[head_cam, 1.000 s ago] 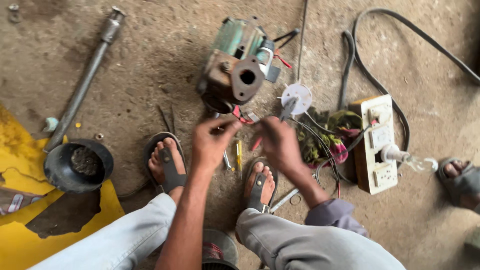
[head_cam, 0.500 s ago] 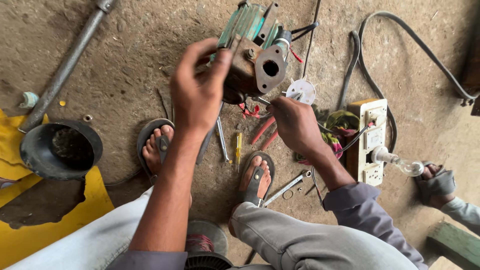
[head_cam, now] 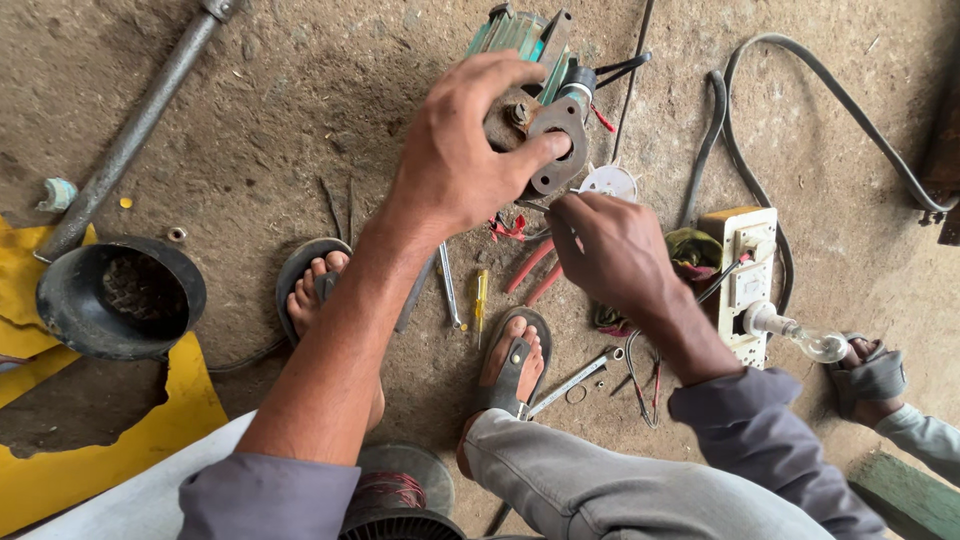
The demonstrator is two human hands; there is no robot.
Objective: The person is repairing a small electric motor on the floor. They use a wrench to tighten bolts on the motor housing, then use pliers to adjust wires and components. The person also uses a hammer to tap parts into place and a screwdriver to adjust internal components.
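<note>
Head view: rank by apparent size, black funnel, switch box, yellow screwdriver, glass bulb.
1. Black funnel
2. Switch box
3. Glass bulb and yellow screwdriver: alike, too close to rank; the bulb's clear end is hard to trace.

This looks like a small repair workshop run on a bare, stained concrete floor point(head_cam: 300, 110). Hand tools lie loose on it: a yellow-handled screwdriver point(head_cam: 481, 303), a steel open-ended spanner point(head_cam: 575, 380) and a long grey metal pipe point(head_cam: 130, 130). A cream switchboard with a clear test bulb point(head_cam: 745, 280) sits among what seem to be black cables point(head_cam: 800, 80).
</note>
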